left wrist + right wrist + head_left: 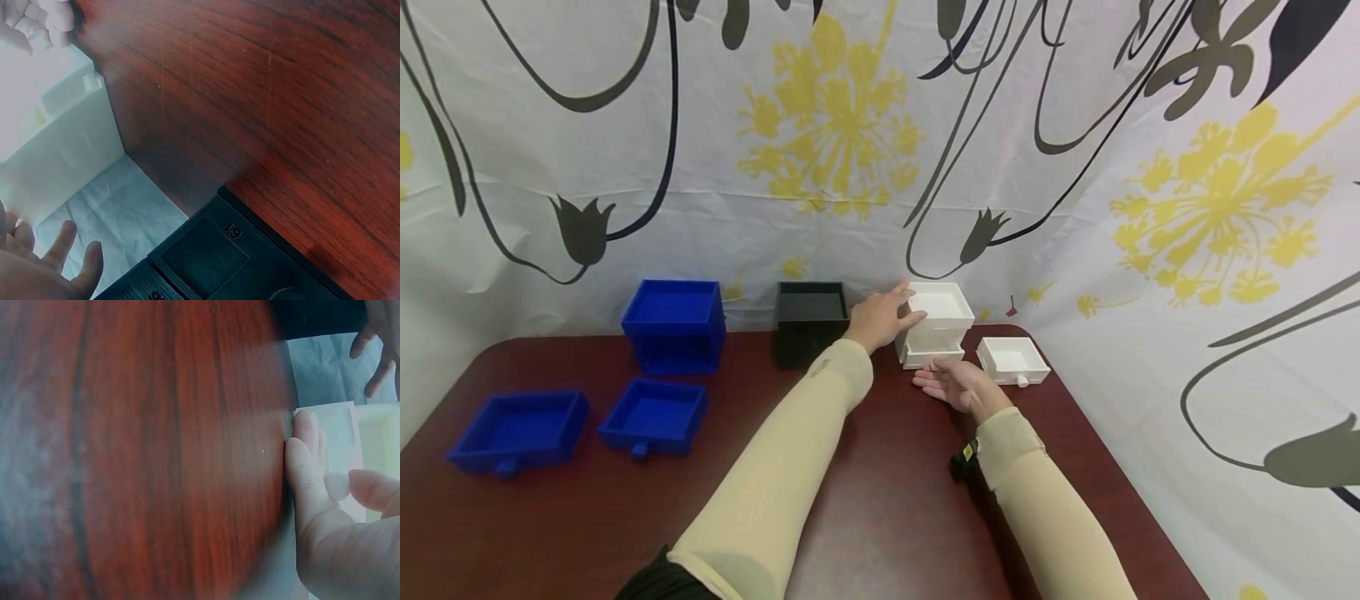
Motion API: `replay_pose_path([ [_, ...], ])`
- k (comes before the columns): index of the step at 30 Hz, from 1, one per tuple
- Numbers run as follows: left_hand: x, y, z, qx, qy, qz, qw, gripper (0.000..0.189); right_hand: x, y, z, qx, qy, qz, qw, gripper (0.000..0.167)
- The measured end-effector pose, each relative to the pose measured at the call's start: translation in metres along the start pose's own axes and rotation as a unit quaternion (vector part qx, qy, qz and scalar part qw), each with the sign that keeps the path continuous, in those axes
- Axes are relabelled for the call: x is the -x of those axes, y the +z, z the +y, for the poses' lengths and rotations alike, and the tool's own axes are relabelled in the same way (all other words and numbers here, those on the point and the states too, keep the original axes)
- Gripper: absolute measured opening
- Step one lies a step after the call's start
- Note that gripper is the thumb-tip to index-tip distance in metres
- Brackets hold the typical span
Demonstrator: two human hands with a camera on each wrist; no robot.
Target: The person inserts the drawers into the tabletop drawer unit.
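Note:
At the back right stands a white box-shaped cabinet (942, 310), with a white drawer (931, 358) low in its front. My left hand (878, 320) rests at the cabinet's upper left side, its fingers spread. My right hand (957, 385) is palm up, its fingers straight against the drawer's front. In the right wrist view, a round knob (338, 485) on that drawer shows between the fingers and the thumb. A second white drawer (1013, 358) with a knob lies on the table, just right of the cabinet.
A black cabinet (811, 321) stands left of the white one. Further left is a blue cabinet (673, 321), with two blue drawers (520, 427) in front of it. A patterned cloth (842, 242) hangs behind the reddish-brown table (895, 500).

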State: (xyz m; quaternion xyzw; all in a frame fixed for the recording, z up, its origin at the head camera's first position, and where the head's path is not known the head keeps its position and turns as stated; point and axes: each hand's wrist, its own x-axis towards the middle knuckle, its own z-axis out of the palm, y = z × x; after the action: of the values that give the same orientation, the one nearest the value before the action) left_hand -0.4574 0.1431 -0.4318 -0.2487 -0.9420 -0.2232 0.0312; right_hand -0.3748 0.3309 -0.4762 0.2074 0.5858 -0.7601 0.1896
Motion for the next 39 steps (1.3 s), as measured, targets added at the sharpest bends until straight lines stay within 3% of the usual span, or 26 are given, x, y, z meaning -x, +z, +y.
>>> replay_pose_path([
  [39, 0.0003, -0.0003, 0.0019, -0.001, -0.003, 0.0, 1.0, 0.067, -0.0055, 0.0027, -0.0045, -0.014, 0.008, 0.003, 0.9999, 0.026],
])
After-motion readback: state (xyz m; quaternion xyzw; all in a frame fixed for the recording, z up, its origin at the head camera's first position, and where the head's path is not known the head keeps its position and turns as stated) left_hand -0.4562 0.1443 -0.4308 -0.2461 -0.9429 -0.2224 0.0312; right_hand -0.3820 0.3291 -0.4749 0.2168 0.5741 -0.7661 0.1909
